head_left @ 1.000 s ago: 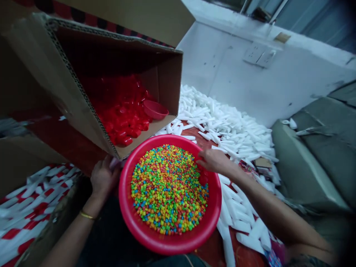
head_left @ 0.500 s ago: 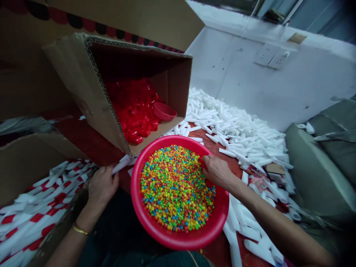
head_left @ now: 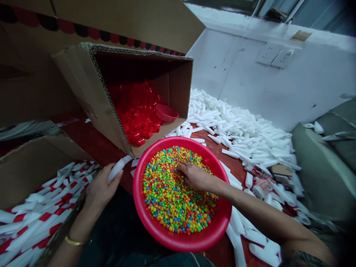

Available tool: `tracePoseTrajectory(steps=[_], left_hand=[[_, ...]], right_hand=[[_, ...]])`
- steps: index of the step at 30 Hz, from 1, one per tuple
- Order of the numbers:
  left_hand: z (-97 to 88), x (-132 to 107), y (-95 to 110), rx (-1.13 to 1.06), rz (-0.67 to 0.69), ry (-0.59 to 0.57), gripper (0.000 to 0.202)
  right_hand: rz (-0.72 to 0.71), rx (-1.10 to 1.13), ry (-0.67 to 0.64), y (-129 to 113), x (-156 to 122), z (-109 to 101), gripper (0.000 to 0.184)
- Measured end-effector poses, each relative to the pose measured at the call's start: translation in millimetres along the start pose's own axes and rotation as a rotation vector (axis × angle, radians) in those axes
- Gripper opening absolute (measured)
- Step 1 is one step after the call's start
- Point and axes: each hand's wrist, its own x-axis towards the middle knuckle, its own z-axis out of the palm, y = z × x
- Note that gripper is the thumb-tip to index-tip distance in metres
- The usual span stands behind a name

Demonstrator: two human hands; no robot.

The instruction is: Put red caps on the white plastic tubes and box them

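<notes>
Left of centre, the left hand [head_left: 100, 188] grips a white plastic tube [head_left: 116, 168]; mid-frame, the right hand's [head_left: 197, 176] fingers are among multicoloured pellets [head_left: 172, 204] in a red basin [head_left: 182, 243], their grip unclear.

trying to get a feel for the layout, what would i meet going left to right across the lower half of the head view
White plastic tubes with red ends → left hand → slim white plastic tube in its grip → wide, round red plastic basin of small multicoloured pellets → grey-green, cushion-like block
</notes>
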Motion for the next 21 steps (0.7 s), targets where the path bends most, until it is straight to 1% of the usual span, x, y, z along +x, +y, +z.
tracePoseTrajectory(steps=[1,2,4,6,8,11,14,16,19,21], left_hand=[[-6.9,-6,4,-0.081,0.003,0.051,0.042],[-14.2,-12,11,-0.152,0.041,0.100,0.042],[-27.6,-22,32,-0.271,0.201,0.154,0.041],[-35.9,-28,57,-0.353,0.385,0.109,0.040],[-37.6,-31,81,-0.398,0.510,0.010,0.039],[-31.1,-31,107,-0.404,0.611,-0.111,0.039],[-24.0,-30,121,-0.381,0.652,-0.169,0.039],[-22.0,-29,126,-0.356,0.658,-0.199,0.039],[-21.8,-30,131,-0.288,0.666,-0.238,0.039],[-21.6,-31,132,-0.249,0.667,-0.250,0.039]], right_hand=[[-0.009,0.092,0.026,0,1,2,0.028],[0.003,0.201,0.060,1,1,3,0.027],[0.068,0.472,0.130,2,0,3,0.029],[0.125,0.771,0.175,3,-3,2,0.031],[0.105,1.012,0.217,3,-8,-1,0.032],[0.028,1.192,0.290,1,-16,-2,0.035],[-0.008,1.223,0.336,-2,-22,1,0.036],[-0.018,1.161,0.367,-4,-25,3,0.033],[-0.047,0.956,0.439,-6,-28,2,0.027],[-0.104,0.775,0.485,-7,-29,-3,0.024]])
